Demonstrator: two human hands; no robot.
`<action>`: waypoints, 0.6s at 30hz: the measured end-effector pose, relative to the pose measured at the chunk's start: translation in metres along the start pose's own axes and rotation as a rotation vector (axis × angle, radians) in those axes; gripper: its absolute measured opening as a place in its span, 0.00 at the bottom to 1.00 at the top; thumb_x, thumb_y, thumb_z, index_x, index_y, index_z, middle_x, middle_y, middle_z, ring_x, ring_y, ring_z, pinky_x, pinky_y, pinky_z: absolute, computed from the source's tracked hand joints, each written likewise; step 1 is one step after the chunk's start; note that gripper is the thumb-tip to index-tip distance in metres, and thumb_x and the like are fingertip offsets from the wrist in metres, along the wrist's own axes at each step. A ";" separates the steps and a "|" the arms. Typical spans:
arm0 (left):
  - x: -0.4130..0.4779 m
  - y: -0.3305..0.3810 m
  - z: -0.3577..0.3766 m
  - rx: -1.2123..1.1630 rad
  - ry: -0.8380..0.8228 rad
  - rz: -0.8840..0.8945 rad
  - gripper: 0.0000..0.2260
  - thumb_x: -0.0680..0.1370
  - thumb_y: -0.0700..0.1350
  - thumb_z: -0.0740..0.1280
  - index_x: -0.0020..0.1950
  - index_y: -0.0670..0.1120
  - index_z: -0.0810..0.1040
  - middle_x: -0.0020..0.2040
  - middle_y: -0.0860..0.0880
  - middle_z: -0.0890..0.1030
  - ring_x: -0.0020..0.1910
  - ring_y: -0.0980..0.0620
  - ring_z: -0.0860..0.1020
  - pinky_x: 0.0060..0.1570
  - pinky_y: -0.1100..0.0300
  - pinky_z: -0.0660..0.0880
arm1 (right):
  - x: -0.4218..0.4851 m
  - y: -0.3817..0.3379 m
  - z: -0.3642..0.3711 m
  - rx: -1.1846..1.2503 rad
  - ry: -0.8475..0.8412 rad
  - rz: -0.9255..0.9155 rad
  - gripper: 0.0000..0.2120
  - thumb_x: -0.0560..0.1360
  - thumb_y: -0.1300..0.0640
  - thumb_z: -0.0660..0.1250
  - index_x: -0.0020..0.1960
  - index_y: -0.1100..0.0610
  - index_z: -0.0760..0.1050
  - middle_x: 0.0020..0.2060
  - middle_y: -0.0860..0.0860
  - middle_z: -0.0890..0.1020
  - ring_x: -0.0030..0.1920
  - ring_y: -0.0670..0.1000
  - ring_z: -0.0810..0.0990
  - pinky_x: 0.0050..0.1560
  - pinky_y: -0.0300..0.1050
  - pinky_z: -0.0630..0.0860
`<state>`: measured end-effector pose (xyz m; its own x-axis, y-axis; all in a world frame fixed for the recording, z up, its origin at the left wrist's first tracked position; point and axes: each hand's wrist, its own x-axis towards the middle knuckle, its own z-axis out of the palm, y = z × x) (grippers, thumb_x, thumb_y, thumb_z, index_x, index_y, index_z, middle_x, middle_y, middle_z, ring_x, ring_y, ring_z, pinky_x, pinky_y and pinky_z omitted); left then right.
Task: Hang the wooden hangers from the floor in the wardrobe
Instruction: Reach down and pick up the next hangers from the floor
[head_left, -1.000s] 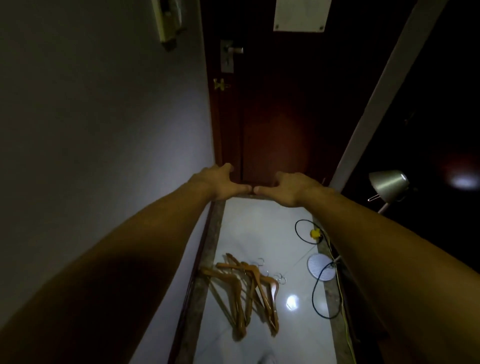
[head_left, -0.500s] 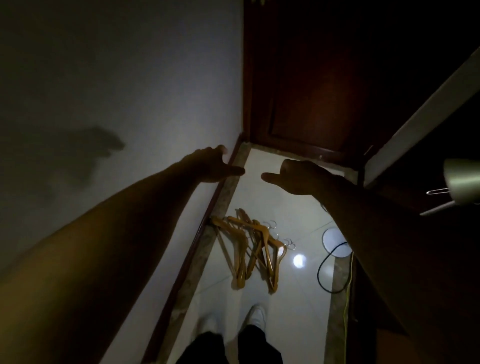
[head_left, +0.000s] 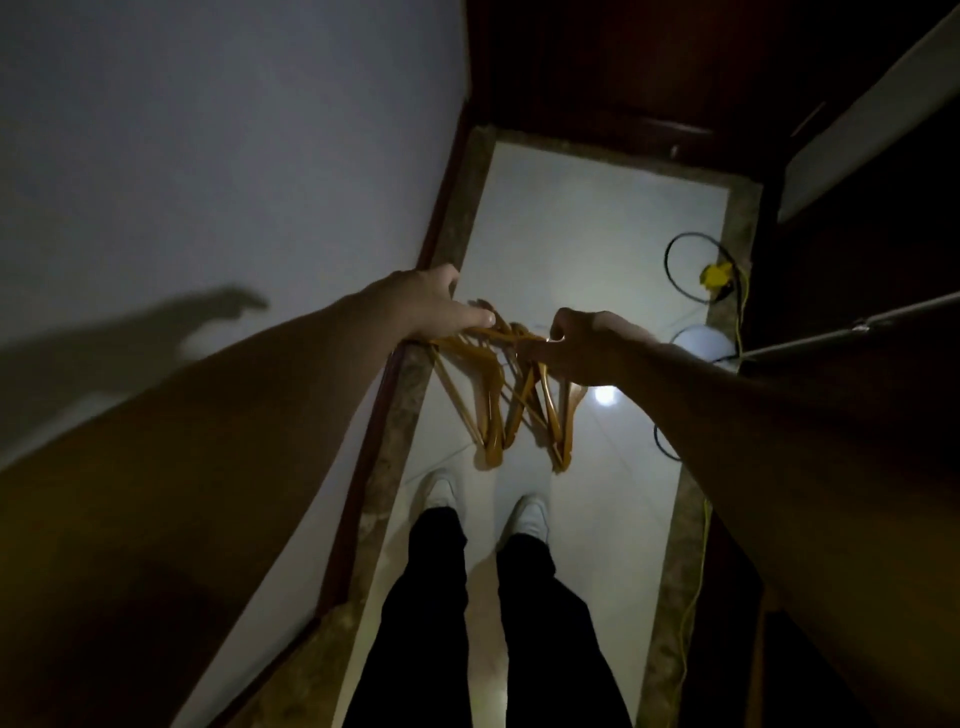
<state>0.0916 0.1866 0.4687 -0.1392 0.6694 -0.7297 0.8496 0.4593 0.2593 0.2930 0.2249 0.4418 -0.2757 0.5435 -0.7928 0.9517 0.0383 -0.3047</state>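
Several wooden hangers (head_left: 493, 415) lie in a loose pile on the white tiled floor (head_left: 597, 234), close to the left skirting and just ahead of my white shoes (head_left: 441, 491). Both arms reach forward and down over the pile. My left hand (head_left: 431, 306) is spread with relaxed fingers above the pile's upper left end. My right hand (head_left: 587, 348) hangs with loosely curled fingers over the hooks' end and hides them. Neither hand holds anything that I can make out. The dark wardrobe opening (head_left: 857, 260) is on the right.
A pale wall (head_left: 234, 156) runs along the left and a dark wooden door (head_left: 623, 62) closes the far end. A black cable loop (head_left: 675, 260), a yellow plug (head_left: 717, 275) and a floor lamp's round white base (head_left: 701, 338) sit by the right edge.
My view has tipped down from the door to the floor. Both hands have dropped from in front of the door to over the hanger pile, and my legs and shoes have come into sight.
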 end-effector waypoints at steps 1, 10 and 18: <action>0.012 -0.005 0.009 0.002 -0.020 -0.004 0.41 0.72 0.69 0.66 0.79 0.52 0.58 0.77 0.42 0.65 0.73 0.39 0.66 0.66 0.43 0.69 | 0.009 0.002 0.007 0.004 -0.019 0.000 0.19 0.78 0.36 0.63 0.45 0.53 0.71 0.39 0.50 0.77 0.37 0.47 0.75 0.38 0.41 0.70; 0.110 -0.043 0.095 -0.074 -0.162 -0.019 0.37 0.73 0.66 0.67 0.77 0.53 0.63 0.72 0.45 0.71 0.69 0.44 0.70 0.54 0.53 0.68 | 0.117 0.032 0.072 -0.010 -0.040 -0.041 0.20 0.77 0.32 0.60 0.47 0.49 0.72 0.39 0.53 0.80 0.35 0.50 0.79 0.32 0.44 0.73; 0.200 -0.096 0.195 -0.204 -0.264 -0.128 0.39 0.72 0.68 0.66 0.78 0.51 0.61 0.77 0.45 0.65 0.74 0.43 0.66 0.66 0.46 0.67 | 0.214 0.075 0.173 0.146 -0.136 0.062 0.23 0.77 0.35 0.62 0.55 0.54 0.74 0.45 0.56 0.83 0.44 0.53 0.84 0.47 0.51 0.84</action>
<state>0.0812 0.1620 0.1742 -0.0795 0.4373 -0.8958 0.7108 0.6549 0.2566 0.2815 0.1993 0.1579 -0.2420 0.4225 -0.8735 0.9406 -0.1189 -0.3181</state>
